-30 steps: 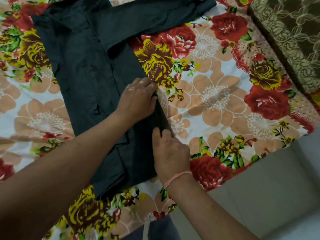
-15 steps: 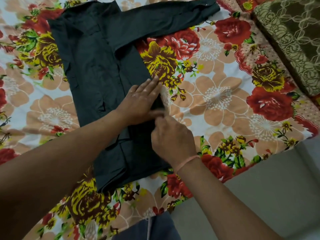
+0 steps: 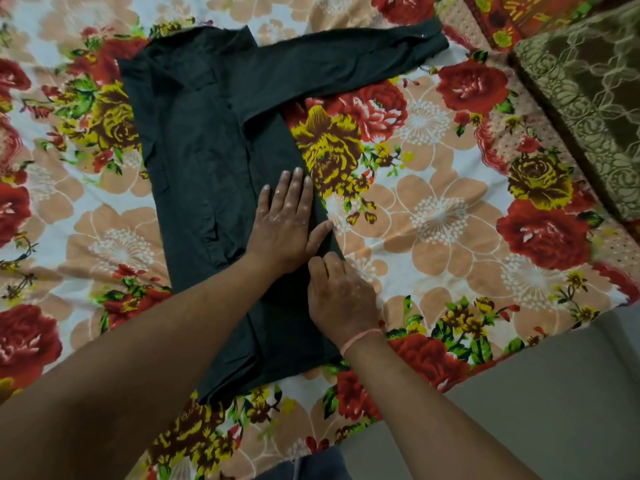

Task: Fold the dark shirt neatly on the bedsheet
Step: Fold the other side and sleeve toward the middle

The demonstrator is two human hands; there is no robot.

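The dark shirt (image 3: pixel 207 143) lies on the floral bedsheet (image 3: pixel 433 216), its body folded into a long narrow strip running from the collar at the top to the hem near me. One sleeve (image 3: pixel 346 64) stretches out flat to the upper right. My left hand (image 3: pixel 287 220) rests flat on the shirt's right side, fingers spread and pointing away from me. My right hand (image 3: pixel 339 296) sits just below it on the shirt's right edge, fingers bent down onto the cloth; whether it pinches the edge is hidden.
A brown patterned cushion or mattress (image 3: pixel 588 91) lies at the upper right beyond the sheet. The bedsheet's edge (image 3: pixel 485 368) runs diagonally at the lower right, with grey floor (image 3: pixel 536 410) past it.
My left hand flattened and slid slightly up the shirt. My right hand moved up the right edge to just under the left hand. The view tilted, so more of the collar shows.
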